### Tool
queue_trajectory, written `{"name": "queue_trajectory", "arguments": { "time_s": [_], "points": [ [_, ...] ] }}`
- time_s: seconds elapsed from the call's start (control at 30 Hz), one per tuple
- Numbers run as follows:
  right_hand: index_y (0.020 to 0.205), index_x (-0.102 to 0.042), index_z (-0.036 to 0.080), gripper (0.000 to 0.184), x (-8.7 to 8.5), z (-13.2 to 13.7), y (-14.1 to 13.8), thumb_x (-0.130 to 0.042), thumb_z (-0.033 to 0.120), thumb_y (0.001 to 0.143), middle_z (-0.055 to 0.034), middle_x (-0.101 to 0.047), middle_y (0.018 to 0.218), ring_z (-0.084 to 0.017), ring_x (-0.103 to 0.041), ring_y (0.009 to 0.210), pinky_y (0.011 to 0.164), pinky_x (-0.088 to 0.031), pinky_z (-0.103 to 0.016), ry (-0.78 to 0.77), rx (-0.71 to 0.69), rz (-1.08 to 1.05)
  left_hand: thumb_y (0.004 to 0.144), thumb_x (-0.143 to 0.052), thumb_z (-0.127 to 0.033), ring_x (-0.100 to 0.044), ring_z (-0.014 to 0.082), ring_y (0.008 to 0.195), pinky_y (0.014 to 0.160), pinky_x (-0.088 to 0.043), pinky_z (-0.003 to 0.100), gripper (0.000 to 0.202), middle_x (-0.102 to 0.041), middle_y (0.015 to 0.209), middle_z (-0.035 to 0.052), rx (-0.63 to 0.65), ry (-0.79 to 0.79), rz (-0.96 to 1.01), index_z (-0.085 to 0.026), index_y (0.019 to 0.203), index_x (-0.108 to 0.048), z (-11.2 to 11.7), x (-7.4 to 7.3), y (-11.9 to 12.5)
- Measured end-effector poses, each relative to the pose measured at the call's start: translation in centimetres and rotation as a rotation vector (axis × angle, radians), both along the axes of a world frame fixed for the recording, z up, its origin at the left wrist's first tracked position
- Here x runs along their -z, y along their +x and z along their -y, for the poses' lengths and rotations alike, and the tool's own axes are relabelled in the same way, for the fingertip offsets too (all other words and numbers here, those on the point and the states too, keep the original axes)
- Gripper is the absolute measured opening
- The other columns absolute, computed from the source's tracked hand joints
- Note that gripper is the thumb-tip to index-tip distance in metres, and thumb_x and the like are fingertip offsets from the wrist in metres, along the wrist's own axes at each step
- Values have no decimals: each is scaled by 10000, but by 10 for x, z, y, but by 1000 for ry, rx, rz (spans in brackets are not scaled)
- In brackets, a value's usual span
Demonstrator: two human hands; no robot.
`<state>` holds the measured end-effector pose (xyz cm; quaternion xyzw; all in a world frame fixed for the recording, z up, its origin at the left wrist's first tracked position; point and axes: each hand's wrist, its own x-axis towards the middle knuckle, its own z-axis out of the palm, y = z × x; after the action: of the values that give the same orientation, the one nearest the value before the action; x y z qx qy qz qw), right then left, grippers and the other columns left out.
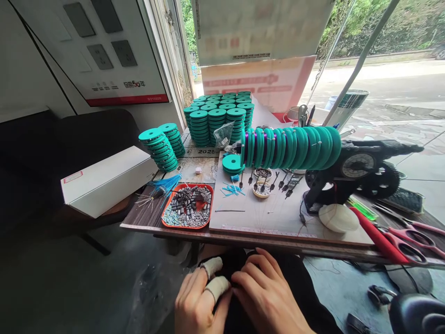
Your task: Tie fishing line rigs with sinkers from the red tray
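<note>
Both my hands are low in front of me, below the table's front edge. My left hand has two fingers wrapped in white tape, and its fingers are curled in a pinch. My right hand lies beside it with its fingertips meeting the left's over dark cloth on my lap. Whatever they pinch is too small to make out. On the table above, a row of green spools sits on a rod of a black winding machine.
Stacks of green spools stand at the back, with leaning ones to their left. A red tray holds small metal parts. Also here: a white box, a white work board, small dishes, red scissors.
</note>
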<state>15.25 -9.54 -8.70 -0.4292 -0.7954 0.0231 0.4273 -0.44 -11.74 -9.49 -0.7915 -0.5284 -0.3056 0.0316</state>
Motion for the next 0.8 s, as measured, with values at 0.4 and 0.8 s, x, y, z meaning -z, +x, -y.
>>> {"name": "queue_trajectory", "arguments": {
  "time_s": [0.4,0.8],
  "points": [
    [656,-590,196,324,2,2,3,-405,263,912,40,-556,551,-95,-490,718,967,-304,-245,27,-18,-182,762,-625,-440,-644,159,909,772,-539,203,177,-676,984,4,62,-493,362,-280,823,-670,-9,-26,-2],
    [789,-630,203,240,2,2,5,-423,250,902,29,-606,614,-99,-550,770,958,-380,-264,59,3,-126,819,-517,-474,-613,152,871,780,-488,204,300,-649,908,33,73,-679,528,-223,725,-650,-13,-32,-1]
  ]
}}
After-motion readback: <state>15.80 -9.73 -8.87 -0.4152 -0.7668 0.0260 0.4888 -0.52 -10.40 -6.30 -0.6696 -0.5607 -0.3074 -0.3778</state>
